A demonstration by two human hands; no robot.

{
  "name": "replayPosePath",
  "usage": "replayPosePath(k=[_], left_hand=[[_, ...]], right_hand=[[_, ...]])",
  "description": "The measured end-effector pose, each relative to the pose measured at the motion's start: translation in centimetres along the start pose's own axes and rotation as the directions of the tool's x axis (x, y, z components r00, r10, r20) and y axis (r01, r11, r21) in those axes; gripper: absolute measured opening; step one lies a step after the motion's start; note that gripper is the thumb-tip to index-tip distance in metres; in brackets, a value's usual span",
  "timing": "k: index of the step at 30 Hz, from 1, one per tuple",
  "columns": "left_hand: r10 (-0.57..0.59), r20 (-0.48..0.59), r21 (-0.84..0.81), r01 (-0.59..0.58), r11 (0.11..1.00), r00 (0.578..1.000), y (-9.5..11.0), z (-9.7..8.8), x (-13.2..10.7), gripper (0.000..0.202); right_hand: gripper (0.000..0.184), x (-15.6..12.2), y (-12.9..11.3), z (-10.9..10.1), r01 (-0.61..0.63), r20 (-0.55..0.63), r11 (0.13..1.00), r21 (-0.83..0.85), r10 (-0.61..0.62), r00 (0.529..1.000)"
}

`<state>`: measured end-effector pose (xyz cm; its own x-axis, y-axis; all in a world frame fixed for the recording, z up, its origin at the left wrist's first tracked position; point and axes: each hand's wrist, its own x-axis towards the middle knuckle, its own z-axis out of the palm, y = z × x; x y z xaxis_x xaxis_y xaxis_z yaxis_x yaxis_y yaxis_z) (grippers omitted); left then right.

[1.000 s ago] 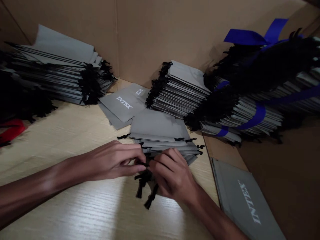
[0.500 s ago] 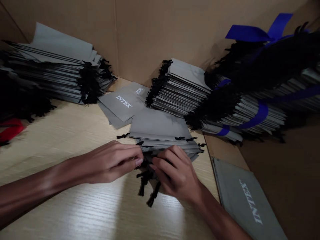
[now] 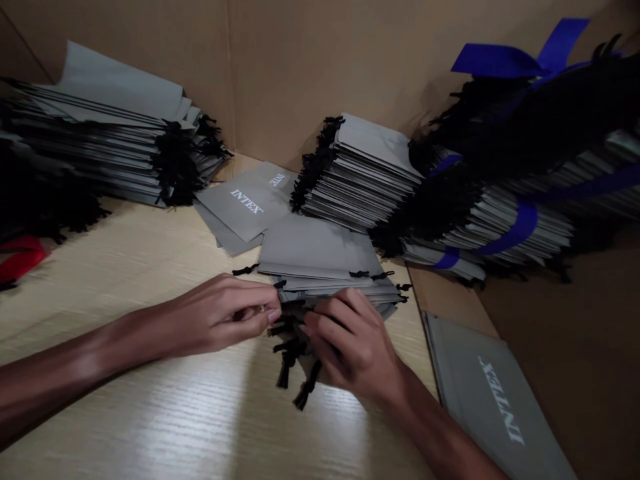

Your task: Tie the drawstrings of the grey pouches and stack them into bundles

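A small stack of flat grey drawstring pouches lies on the pale wooden table in front of me. Black drawstring cords hang out from its near edge. My left hand is closed in a pinch at those cords on the left side. My right hand has its fingers curled over the near edge of the stack and on the cords. The two hands almost touch.
Tall piles of the same grey pouches stand at the back left, the back middle and the right, the right ones bound with blue ribbon. Loose INTEX-printed pouches lie behind. Another pouch leans at right. Cardboard walls enclose the area.
My left hand has pulled a little leftwards and tightened its pinch on the cords. My right hand has slid slightly forward onto the stack's edge. The piles have not moved.
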<state>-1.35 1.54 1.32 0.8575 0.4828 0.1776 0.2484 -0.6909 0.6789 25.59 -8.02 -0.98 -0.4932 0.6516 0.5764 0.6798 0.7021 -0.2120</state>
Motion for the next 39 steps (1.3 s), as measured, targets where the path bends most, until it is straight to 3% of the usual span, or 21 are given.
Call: replayPosePath(k=[9, 18, 21, 26, 29, 35, 39], left_hand=[[0.009, 0.003, -0.020, -0.009, 1.000, 1.000, 0.2, -0.5, 0.4, 0.031], [0.029, 0.010, 0.153, -0.030, 0.988, 1.000, 0.9, 0.2, -0.1, 0.028], [0.040, 0.001, 0.059, -0.040, 0.997, 0.999, 0.9, 0.5, 0.0, 0.033], [-0.085, -0.001, -0.160, 0.084, 0.984, 0.996, 0.9, 0.6, 0.5, 0.046], [-0.102, 0.023, -0.186, 0.105, 0.977, 0.994, 0.8, 0.5, 0.6, 0.046], [-0.073, 0.038, 0.091, 0.070, 0.993, 0.997, 0.8, 0.4, 0.2, 0.031], [0.113, -0.031, 0.320, -0.097, 0.942, 0.993, 0.5, 1.8, -0.1, 0.039]], right_hand=[[0.010, 0.0, -0.1, -0.2, 0.000, -0.007, 1.000, 0.005, 0.000, 1.000], [0.008, 0.5, -0.1, 0.2, -0.018, -0.066, 1.000, 0.006, 0.018, 0.998], [0.008, 0.4, -0.1, 0.0, -0.003, -0.046, 1.000, 0.008, 0.003, 0.999], [0.018, 0.0, -0.1, -0.2, 0.013, -0.035, 0.999, 0.031, -0.011, 0.999], [0.016, -0.1, 0.0, -0.1, 0.015, -0.034, 0.999, 0.030, -0.014, 0.999], [0.013, 0.3, 0.0, 0.3, 0.001, -0.006, 1.000, 0.008, -0.001, 1.000], [0.016, 0.4, -0.1, 0.4, 0.012, 0.003, 1.000, 0.000, -0.012, 1.000]])
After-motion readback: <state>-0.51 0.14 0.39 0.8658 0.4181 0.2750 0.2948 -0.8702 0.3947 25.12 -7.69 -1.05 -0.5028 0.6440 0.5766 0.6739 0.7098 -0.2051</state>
